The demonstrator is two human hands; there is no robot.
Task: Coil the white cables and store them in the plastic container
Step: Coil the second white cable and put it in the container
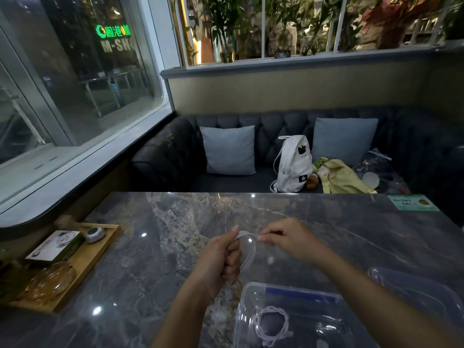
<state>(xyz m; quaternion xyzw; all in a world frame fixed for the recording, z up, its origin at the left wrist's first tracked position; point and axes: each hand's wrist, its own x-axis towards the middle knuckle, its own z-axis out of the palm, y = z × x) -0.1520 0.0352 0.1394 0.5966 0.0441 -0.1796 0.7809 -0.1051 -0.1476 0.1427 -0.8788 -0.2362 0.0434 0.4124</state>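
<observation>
White cable (247, 249) mid-coil; left hand (221, 259) grips its loops in a fist, right hand (286, 241) pinches the end; next, likely, lowering it into the plastic container (244, 305) at the desk's near edge.

Counter (175, 247): dark grey marble, tan and white veining. Cables (250, 257): white. Container (244, 310): clear, blue strip on rim. Tray (82, 262): yellow wood. Backpack (293, 167): white, black patches. Cushions (229, 150): pale grey-blue.

Two white cables (249, 253) (270, 308), perhaps two containers (242, 315) (414, 285)
</observation>
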